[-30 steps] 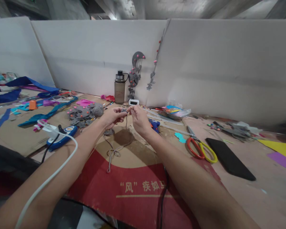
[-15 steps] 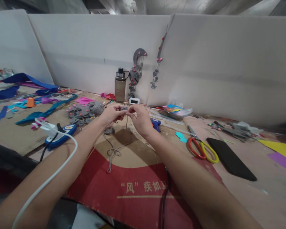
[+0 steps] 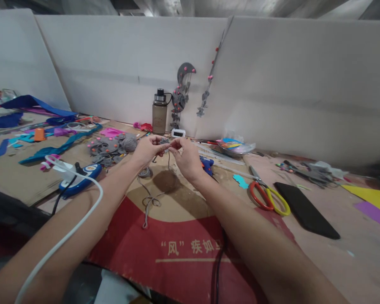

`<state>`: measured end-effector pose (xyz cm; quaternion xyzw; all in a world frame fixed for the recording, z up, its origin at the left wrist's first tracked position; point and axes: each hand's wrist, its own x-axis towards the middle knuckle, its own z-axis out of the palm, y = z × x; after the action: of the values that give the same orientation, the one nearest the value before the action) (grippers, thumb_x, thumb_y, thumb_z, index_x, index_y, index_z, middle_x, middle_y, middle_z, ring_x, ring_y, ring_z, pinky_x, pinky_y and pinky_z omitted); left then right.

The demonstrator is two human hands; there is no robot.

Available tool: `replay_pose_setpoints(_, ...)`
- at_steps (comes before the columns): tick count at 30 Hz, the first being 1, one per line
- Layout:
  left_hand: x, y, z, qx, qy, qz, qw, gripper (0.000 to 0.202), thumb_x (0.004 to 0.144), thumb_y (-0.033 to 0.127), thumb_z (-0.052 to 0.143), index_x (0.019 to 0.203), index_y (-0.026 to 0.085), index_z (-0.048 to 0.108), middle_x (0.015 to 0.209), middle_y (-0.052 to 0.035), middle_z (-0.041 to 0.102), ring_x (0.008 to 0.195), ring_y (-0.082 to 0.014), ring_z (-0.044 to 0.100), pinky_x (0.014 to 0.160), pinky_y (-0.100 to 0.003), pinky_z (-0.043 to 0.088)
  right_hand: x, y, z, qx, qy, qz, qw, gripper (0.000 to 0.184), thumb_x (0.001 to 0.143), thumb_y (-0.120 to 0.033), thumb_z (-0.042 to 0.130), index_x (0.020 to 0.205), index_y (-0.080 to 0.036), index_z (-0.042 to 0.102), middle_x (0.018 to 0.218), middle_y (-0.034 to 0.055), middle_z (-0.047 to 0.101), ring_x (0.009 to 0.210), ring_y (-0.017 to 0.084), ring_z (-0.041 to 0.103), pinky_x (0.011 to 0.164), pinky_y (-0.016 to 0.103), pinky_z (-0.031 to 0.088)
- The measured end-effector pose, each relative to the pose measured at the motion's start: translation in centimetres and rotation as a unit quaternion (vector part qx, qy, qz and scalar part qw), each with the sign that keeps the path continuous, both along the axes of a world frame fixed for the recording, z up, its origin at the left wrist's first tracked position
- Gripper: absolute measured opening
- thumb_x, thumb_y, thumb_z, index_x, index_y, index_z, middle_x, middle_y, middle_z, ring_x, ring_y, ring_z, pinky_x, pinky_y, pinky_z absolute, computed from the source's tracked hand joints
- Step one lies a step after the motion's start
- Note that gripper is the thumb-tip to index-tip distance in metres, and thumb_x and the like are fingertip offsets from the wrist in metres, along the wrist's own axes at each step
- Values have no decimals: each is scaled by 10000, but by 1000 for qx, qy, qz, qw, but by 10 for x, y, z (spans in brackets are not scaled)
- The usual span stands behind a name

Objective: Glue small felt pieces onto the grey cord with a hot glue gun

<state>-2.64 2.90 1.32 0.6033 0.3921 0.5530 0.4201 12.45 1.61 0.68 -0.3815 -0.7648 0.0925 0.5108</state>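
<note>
My left hand (image 3: 148, 148) and my right hand (image 3: 186, 157) meet above the table, fingers pinched together on a small grey felt piece (image 3: 164, 141). A grey string (image 3: 148, 198) hangs from that piece and trails in loops down onto the brown cardboard. Both forearms reach in from the bottom of the view. Just past my right hand lies a blue glue gun (image 3: 206, 164). A grey yarn ball (image 3: 129, 144) and a pile of grey felt cut-outs with pink dots (image 3: 104, 150) sit left of my left hand.
Red and yellow scissors (image 3: 267, 197) and a black flat pad (image 3: 305, 209) lie to the right. A brown water bottle (image 3: 159, 113) stands at the white back panel under grey hanging ornaments (image 3: 182, 90). A blue-white device (image 3: 80, 175) with a white cable lies left. Coloured felt scraps (image 3: 47, 137) cover the far left.
Both hands stay pinched on the grey piece and have risen slightly; the view has tilted a little. Nothing was picked up or let go.
</note>
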Motion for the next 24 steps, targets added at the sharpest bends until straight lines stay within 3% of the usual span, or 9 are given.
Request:
replay_pose_setpoints(6, 2, -7, 4, 80, 126, 89, 985, 298, 628, 279, 726, 870, 117, 660, 581, 6, 593, 476, -85, 502, 469, -207, 367, 2, 4, -4, -3, -14, -18, 1000, 103, 818, -237, 530, 722, -203, 547, 746, 21, 584, 756, 169, 491, 724, 312, 360)
replay_pose_setpoints(10, 3, -9, 5, 100, 128, 104, 981, 293, 618, 249, 729, 872, 120, 661, 626, 4, 601, 493, -83, 507, 485, -214, 380, 2, 4, -4, -35, 10, -4, 999, 111, 796, -239, 549, 694, -197, 536, 694, 1, 554, 698, 147, 465, 679, 293, 343)
replay_pose_setpoints(16, 9, -2, -3, -1, -50, 28, 998, 394, 532, 257, 795, 860, 122, 624, 569, 32, 566, 430, -62, 469, 425, -196, 338, 0, 9, -3, -120, 101, 79, 984, 155, 776, -299, 539, 677, -196, 479, 614, -44, 463, 577, 104, 388, 563, 251, 294)
replay_pose_setpoints(20, 13, 1, -8, -87, -149, -26, 985, 385, 463, 279, 842, 724, 128, 601, 544, 36, 545, 423, -43, 455, 415, -174, 340, -2, 12, -5, -141, 158, 126, 969, 183, 766, -324, 547, 670, -199, 455, 624, -46, 450, 600, 100, 387, 577, 245, 313)
replay_pose_setpoints(24, 8, 5, -8, -112, -205, -21, 972, 355, 458, 257, 847, 641, 129, 571, 542, 41, 530, 439, -32, 465, 429, -153, 381, -4, 13, -5, -187, 223, 192, 937, 163, 797, -320, 497, 694, -204, 448, 647, -38, 485, 596, 95, 433, 592, 239, 358)
